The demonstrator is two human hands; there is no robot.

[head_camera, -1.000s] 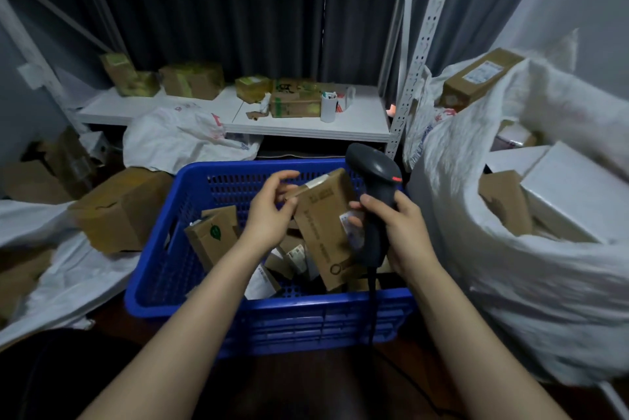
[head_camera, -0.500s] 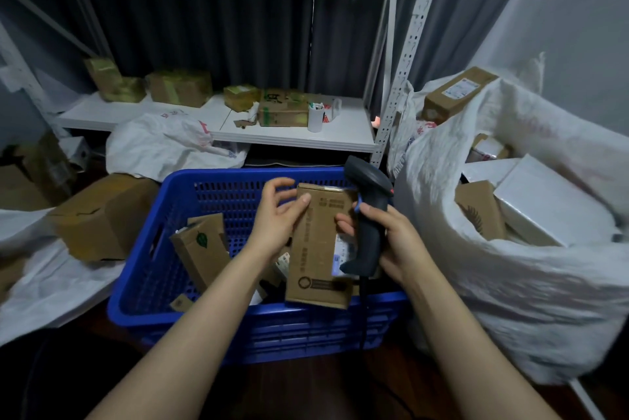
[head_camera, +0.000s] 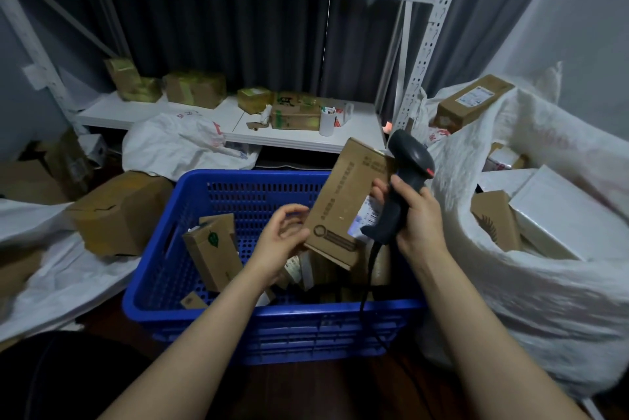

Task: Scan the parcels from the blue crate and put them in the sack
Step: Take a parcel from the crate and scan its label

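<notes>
The long brown cardboard parcel (head_camera: 340, 201) has just changed hands. Half a second ago I had it upright between both hands over the blue plastic crate (head_camera: 238, 178); now it leans up and to the right, its top end tipped towards the white woven sack (head_camera: 510, 300). My left hand (head_camera: 282, 239) has come off it and hangs slack by the lower corner, fingers loosely curled round nothing; I cannot tell whether the thumb brushes the cardboard. My right hand (head_camera: 418, 218) is wrapped round the grip of the black handheld barcode scanner (head_camera: 406, 164), and its fingertips (head_camera: 377, 188) reach forward to pin the parcel's right edge, beside the white label, against the handle. So the parcel is in the air above the crate's right half, near the sack's mouth but not yet over it. I take this to mean the scan is finished and the carry to the sack has begun. With one hand minding both scanner and parcel, the hold is thin, and a slip would drop the parcel back among the cartons left in the crate, like the brown leaf-printed box (head_camera: 212, 249). The freed left hand looks ready to pick up the next one.
</notes>
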